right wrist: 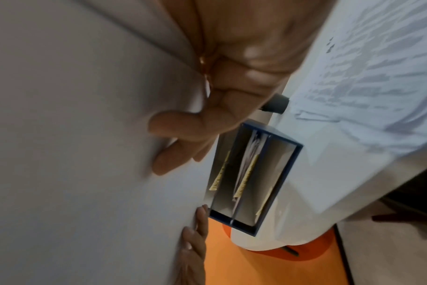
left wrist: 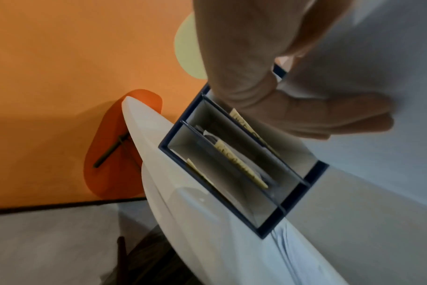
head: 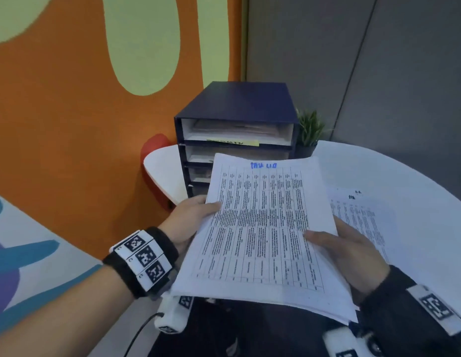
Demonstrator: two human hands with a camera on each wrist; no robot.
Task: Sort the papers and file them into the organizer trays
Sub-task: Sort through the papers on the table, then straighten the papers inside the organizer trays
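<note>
I am holding a stack of papers up in front of me, my left hand gripping its left edge with the thumb on top, my right hand pinching the right edge likewise. I judge I am reading the top sheet, a table with a blue handwritten heading, to choose its tray. Just beyond my hands the navy organizer is standing, its trays labelled yellow; next I must slide the sheet in flat. More papers are lying right of my right hand on the white table, before an orange wall.
</note>
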